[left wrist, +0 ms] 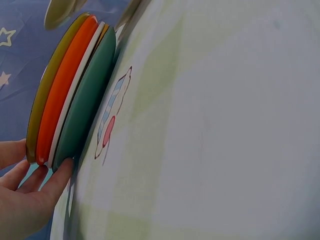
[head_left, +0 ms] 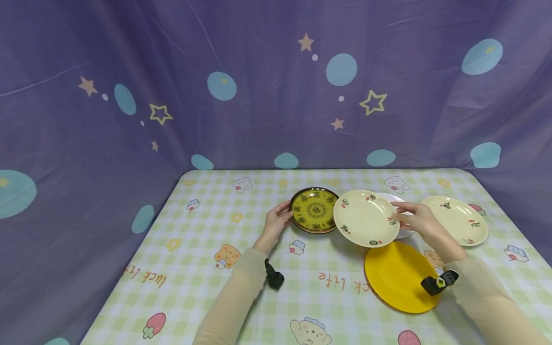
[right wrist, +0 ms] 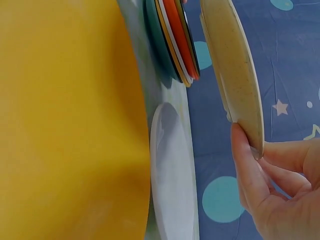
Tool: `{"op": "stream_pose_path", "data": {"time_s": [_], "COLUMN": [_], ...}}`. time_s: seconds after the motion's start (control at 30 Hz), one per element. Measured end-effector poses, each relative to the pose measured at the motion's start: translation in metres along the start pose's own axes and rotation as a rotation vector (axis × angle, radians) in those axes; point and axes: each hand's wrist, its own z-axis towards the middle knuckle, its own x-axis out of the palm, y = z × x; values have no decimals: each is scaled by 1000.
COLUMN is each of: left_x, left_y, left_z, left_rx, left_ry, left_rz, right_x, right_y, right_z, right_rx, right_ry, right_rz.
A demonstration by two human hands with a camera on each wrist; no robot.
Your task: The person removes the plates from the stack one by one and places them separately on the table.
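Observation:
My right hand (head_left: pixel 411 219) pinches the rim of a cream plate (head_left: pixel 365 218) with small red and dark prints. This plate is raised above the table; in the right wrist view its underside (right wrist: pixel 235 70) shows, the thumb on one face and fingers on the other. My left hand (head_left: pixel 276 223) rests its fairly straight fingers against the near-left side of a plate stack. On top of that stack is an olive patterned plate (head_left: pixel 316 210). Below it, the left wrist view shows an orange plate (left wrist: pixel 65 95), a white one, a thin yellow edge and a teal plate (left wrist: pixel 87 100) lowest.
A large yellow plate (head_left: pixel 401 278) lies at the front right. Behind it a white plate (right wrist: pixel 172 175) sits partly hidden by the held plate. Another cream printed plate (head_left: pixel 454 220) lies far right. A checked cloth (head_left: pixel 194 297) covers the table; a purple curtain (head_left: pixel 267 129) hangs behind.

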Motion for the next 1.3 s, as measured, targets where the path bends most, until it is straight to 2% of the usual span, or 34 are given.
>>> {"op": "stream_pose_path", "data": {"time_s": [0.53, 0.8, 0.9, 1.07, 1.13, 1.2, 1.3], "left_x": [0, 1, 1, 2, 2, 2, 2], "left_y": [0, -1, -1, 0, 0, 0, 1], "left_z": [0, 0, -1, 0, 0, 0, 0], "left_rx": [-2, -2, 3, 7, 6, 0, -1], "left_ry": [1, 8, 10, 11, 14, 16, 17], "left_rz": [8, -3, -3, -2, -2, -5, -6], "right_x": [-21, -31, -37, -51, -55, -57, -56], "right_y": [-19, -30, -47, -102, -114, -103, -72], "right_z": [-25, -34, -30, -10, -9, -18, -40], "right_rx": [32, 20, 20, 43, 45, 45, 55], "right_ry": [-7, -26, -43, -82, -83, -65, -45], "right_rz": [-38, -50, -22, -43, -52, -66, -65]}}
